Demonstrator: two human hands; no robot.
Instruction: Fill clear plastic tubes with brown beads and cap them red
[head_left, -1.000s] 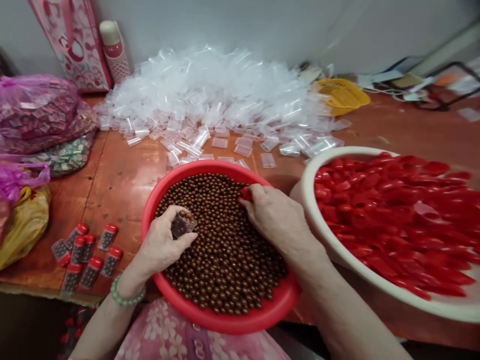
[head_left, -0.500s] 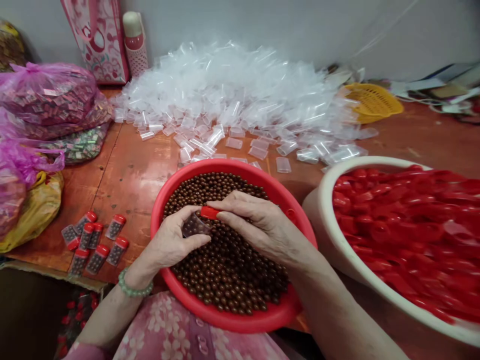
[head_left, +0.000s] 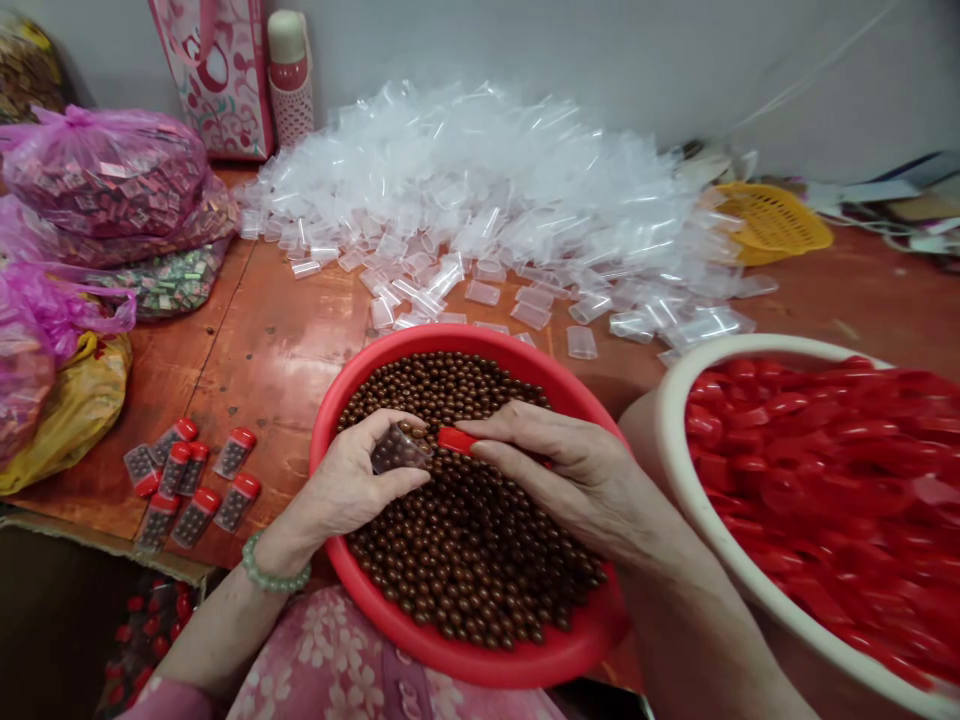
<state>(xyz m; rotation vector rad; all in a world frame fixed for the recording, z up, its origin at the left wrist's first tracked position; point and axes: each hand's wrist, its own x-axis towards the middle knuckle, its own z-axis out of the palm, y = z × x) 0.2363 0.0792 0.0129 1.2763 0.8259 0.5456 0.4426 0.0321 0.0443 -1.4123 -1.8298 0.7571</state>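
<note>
Over a red basin (head_left: 334,400) of shiny brown balls (head_left: 465,560), my left hand (head_left: 352,480) grips a small clear plastic container (head_left: 397,450) between thumb and fingers. Brown balls show inside it, and its open end points right. My right hand (head_left: 570,465) pinches a red plastic cap (head_left: 456,440) just right of that open end, with a small gap between the two. The palm of my right hand is hidden from view.
Several capped, filled containers (head_left: 197,515) lie on the table at left, near stuffed plastic bags (head_left: 105,180). Clear containers (head_left: 480,170) are heaped at the back, beside a yellow basket (head_left: 780,220). A white tub (head_left: 667,420) of red caps (head_left: 825,480) stands right. More capped containers lie in a box below left.
The red cap in my right hand has moved right, away from the container's mouth. My left hand still holds the container. The whole view has shifted slightly.
</note>
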